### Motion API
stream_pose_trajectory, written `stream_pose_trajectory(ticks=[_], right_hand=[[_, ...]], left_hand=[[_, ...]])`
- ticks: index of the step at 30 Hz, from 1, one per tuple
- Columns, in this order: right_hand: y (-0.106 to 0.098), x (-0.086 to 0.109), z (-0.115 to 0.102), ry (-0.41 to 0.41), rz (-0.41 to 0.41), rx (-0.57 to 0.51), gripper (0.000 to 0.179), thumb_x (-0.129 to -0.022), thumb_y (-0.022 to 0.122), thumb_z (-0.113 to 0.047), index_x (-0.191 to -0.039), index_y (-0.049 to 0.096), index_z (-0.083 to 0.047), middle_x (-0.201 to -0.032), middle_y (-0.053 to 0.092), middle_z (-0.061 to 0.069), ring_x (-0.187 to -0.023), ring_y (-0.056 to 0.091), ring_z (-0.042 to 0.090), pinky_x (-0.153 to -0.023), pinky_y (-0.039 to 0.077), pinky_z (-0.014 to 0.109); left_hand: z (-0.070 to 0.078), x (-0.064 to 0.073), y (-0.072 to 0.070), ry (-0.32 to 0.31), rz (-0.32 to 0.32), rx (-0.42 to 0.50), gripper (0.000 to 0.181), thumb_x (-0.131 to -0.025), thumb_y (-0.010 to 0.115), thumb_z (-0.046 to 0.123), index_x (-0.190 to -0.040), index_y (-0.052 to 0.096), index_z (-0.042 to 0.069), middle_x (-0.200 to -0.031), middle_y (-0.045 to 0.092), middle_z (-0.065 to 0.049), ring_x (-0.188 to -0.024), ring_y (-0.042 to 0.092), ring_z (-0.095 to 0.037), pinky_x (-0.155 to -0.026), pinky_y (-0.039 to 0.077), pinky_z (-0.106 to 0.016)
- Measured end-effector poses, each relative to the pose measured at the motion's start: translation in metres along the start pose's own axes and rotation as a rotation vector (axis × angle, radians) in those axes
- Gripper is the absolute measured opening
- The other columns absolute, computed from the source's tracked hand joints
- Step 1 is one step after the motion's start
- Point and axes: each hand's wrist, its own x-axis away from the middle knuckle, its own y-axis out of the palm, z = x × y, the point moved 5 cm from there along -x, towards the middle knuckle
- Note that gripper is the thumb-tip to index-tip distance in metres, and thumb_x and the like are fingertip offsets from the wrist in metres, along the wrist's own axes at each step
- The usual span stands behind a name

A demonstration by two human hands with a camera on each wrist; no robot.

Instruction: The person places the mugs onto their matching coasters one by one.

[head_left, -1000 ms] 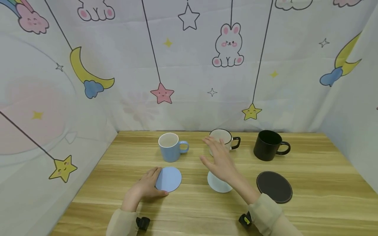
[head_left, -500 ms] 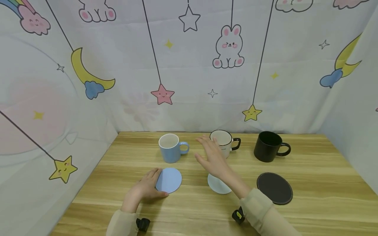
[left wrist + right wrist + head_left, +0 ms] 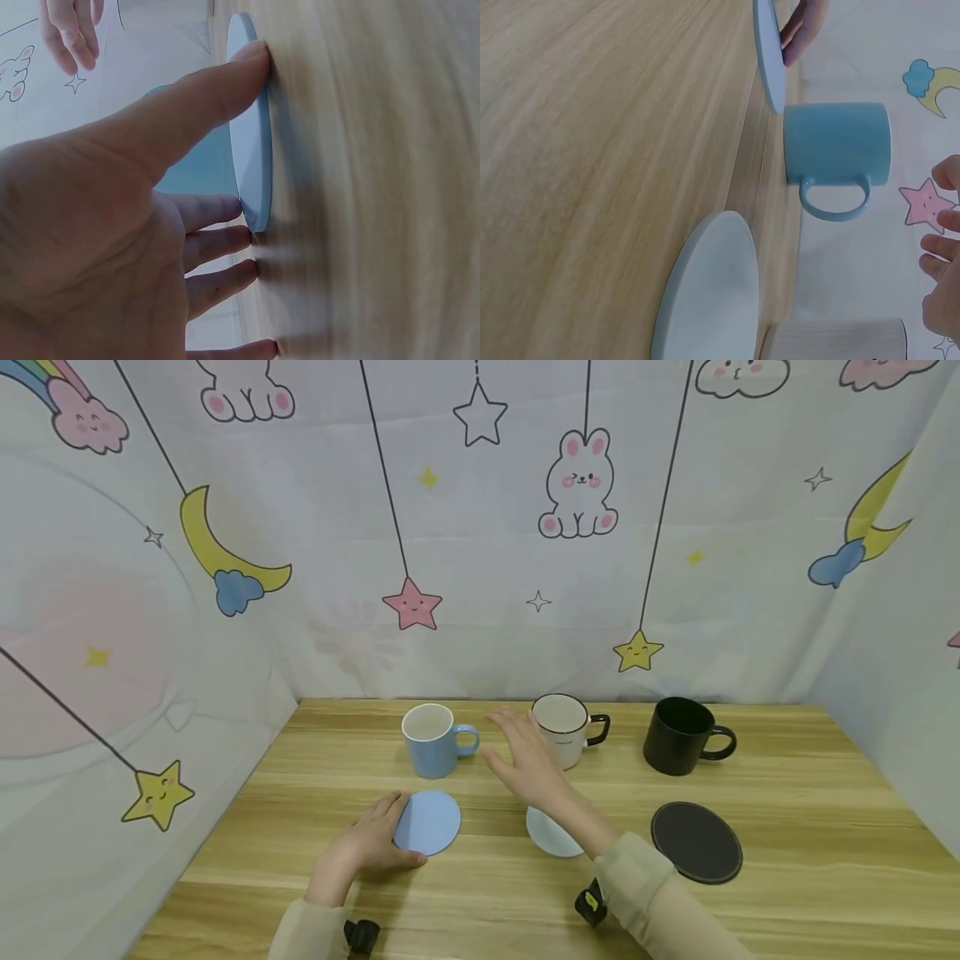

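My left hand [image 3: 375,841] is at the left edge of a round light-blue coaster [image 3: 429,823], thumb and fingertips pinching its rim. In the left wrist view, the thumb touches one side of this coaster [image 3: 251,150] and the index fingertip the other. A blue mug [image 3: 431,743] stands just behind it. My right hand [image 3: 528,764] hovers with spread fingers, holding nothing, between the blue mug and a white mug with a black rim [image 3: 566,743], partly covering the latter. Below its forearm lies a pale round coaster [image 3: 551,835], partly hidden.
At the right, a black mug [image 3: 678,739] stands behind a black round coaster [image 3: 697,843]. A white patterned cloth [image 3: 480,543] hangs behind the wooden table [image 3: 480,910] and along both sides.
My right hand has shifted left, away from the white mug and towards the blue mug, uncovering more of the white one. My left hand stays at the blue coaster.
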Motion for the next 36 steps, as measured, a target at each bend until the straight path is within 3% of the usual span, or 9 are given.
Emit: stream_pose_trajectory(ticks=[16, 36], right_hand=[[0.016, -0.01, 0.005, 0.066, -0.067, -0.022, 0.05, -0.094, 0.058, -0.024, -0.139, 0.046, -0.007, -0.146, 0.047, 0.013, -0.142, 0.036, 0.033, -0.121, 0.011, 0.052], [0.026, -0.02, 0.012, 0.062, -0.147, 0.052, 0.053, -0.095, 0.059, -0.027, -0.143, 0.043, -0.012, -0.147, 0.048, 0.009, -0.143, 0.035, 0.031, -0.122, 0.012, 0.051]], left_hand=[[0.001, 0.001, -0.001, -0.026, -0.033, 0.012, 0.098, -0.073, 0.08, 0.043, -0.147, 0.032, 0.0, -0.154, 0.031, -0.023, -0.14, 0.03, -0.046, -0.103, 0.028, -0.073], [0.002, 0.003, -0.003, -0.028, -0.003, -0.015, 0.097, -0.071, 0.083, 0.042, -0.145, 0.036, 0.001, -0.151, 0.034, -0.023, -0.139, 0.033, -0.046, -0.1, 0.03, -0.074]])
